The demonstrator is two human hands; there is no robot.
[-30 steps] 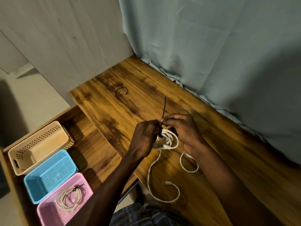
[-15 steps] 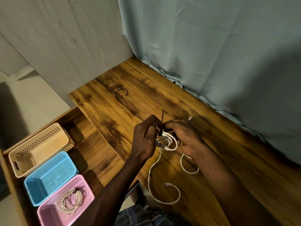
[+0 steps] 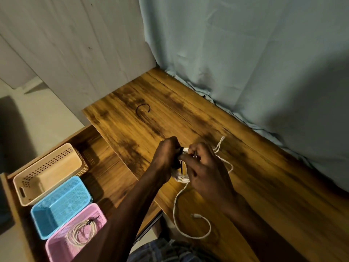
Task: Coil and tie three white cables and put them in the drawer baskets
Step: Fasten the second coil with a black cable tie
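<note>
White and limp, the cable (image 3: 190, 229) being worked trails its loose tail toward the near edge of the wooden desk (image 3: 264, 186), curling round to a small plug end that lies flat on the wood. It looks light and soft, with no stiffness to hold a shape, so a coil of it will likely spring open unless pinched across all its turns at once; the sensible place to hold it is at the gathered loops, not by the plug or the free tail.

Further in, both hands meet over that bundle. The left hand (image 3: 167, 159) is clenched around the bunched loops, which show pale just below its knuckles. The right hand (image 3: 205, 167) has its fingers curled and pinching at the top of the bundle, where a thin black tie (image 3: 181, 166) hangs down between the two hands; in this dim light I cannot be sure whether the tie is already cinched or only threaded. Another stretch of white cable loops out past the right hand toward the curtain (image 3: 245, 53).

To the left, the open drawer (image 3: 105, 167) holds three baskets in a row: the pink basket (image 3: 56, 248) nearest, with one coiled and tied cable (image 3: 81, 233) already in it, then the blue basket (image 3: 37, 214), then the beige basket (image 3: 20, 182). Farther up the desk lies a spare black tie (image 3: 143, 112), curved and untouched.
</note>
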